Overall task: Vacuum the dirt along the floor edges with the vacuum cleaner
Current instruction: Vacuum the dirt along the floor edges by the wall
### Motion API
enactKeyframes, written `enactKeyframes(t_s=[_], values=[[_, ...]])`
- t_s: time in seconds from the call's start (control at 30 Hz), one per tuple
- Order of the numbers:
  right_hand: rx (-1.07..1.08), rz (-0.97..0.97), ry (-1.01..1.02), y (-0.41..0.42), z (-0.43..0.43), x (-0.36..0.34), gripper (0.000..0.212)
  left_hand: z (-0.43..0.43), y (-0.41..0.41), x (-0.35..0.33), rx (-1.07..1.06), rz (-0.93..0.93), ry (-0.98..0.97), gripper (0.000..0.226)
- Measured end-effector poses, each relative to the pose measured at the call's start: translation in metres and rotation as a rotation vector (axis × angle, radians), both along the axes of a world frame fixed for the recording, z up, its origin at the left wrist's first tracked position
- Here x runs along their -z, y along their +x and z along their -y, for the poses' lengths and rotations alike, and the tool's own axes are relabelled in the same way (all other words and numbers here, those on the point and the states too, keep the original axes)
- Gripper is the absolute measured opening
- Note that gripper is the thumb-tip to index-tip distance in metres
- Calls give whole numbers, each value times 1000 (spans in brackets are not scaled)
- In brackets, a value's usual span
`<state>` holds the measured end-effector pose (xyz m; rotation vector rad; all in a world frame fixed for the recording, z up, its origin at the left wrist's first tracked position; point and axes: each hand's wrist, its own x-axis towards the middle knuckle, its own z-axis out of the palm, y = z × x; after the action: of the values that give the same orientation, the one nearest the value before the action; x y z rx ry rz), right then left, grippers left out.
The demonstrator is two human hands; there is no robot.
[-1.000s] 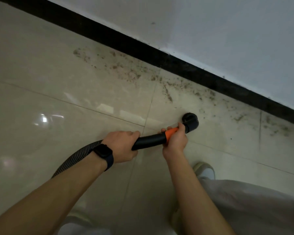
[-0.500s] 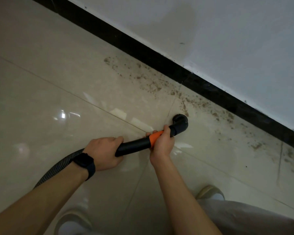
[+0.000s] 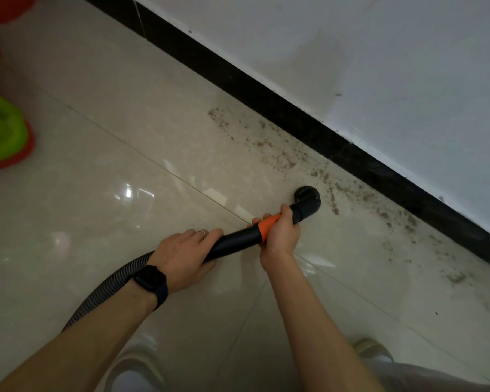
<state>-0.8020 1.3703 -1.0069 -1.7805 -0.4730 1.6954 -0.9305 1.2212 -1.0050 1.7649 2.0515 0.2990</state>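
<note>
both hands are wrapped round the vacuum tube [image 3: 238,241]. the left hand [image 3: 181,254] curls over the black part where the ribbed hose [image 3: 111,284] joins. the right hand [image 3: 280,236] grips the orange collar just behind the nozzle [image 3: 307,200]. the nozzle is down at the floor [image 3: 125,154] near its far edge, at the near fringe of the dirt [image 3: 280,158] strewn along the black skirting [image 3: 266,99].

i judge the tube light and stiff, and the hose springy and apt to drag, so this front-and-back hold suits steering. the dirt looks loose and crumbly.

i can't see the nozzle's mouth or whether it lies flat. the vacuum's body is out of view. a green and red thing [image 3: 3,131] at the floor's left edge is cut off.
</note>
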Motion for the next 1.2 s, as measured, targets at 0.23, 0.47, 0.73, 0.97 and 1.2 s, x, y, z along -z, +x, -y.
enactKeyframes(t_s=[0.23, 0.47, 0.73, 0.97, 1.2], values=[[-70, -20, -3, -15, -2, 0, 16, 5, -8, -4, -19, -109, 106, 45], [-188, -7, 1, -47, 2, -1, 15, 21, -21, 0, -122, -132, 55, 47], [-330, -17, -7, -90, 18, -2, 20, 45, -42, -1, -286, -106, -24, 44], [-412, -13, -3, -106, 13, -2, 13, 48, -44, 1, -332, -126, -15, 43], [-511, -38, 1, -121, 5, -5, 13, 44, -46, 6, -412, -132, -39, 42]])
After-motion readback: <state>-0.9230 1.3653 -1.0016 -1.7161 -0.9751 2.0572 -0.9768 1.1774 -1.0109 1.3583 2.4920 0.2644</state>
